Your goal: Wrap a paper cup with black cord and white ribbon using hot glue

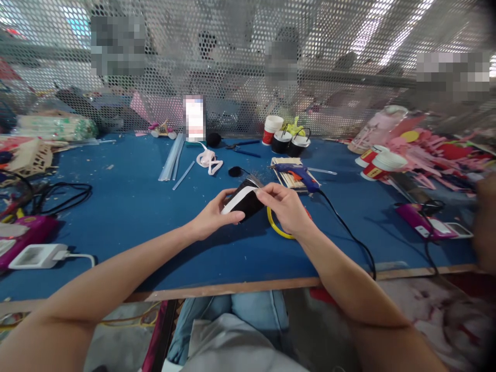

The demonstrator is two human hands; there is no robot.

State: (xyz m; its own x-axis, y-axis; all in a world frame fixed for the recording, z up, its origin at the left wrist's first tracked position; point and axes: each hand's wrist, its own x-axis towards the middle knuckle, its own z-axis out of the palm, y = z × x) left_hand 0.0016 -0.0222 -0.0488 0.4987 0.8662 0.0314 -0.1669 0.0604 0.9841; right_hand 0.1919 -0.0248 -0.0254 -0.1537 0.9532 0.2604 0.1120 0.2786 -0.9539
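Observation:
My left hand (217, 214) is closed around a black paper cup (251, 206) that lies tilted above the table. A white strip (238, 199) runs along the cup's side. My right hand (284, 204) pinches at the strip's far end, with its fingertips against the cup. A clear, wispy piece (253, 179) sticks out at the cup's upper end; I cannot make out what it is. Partly hidden under my right hand is a yellow ring (277, 227), perhaps a tape roll. Just beyond the cup rests a black round piece (234, 171) with a thin stem.
A blue glue gun (296, 173) lies on wooden sticks, its cord (349, 227) trailing to the front edge. Clear glue sticks (172, 157), white ribbon (210, 161) and pliers (244, 149) lie farther back. Two black cups (281, 142) with handles stand near the mesh screen (232, 77).

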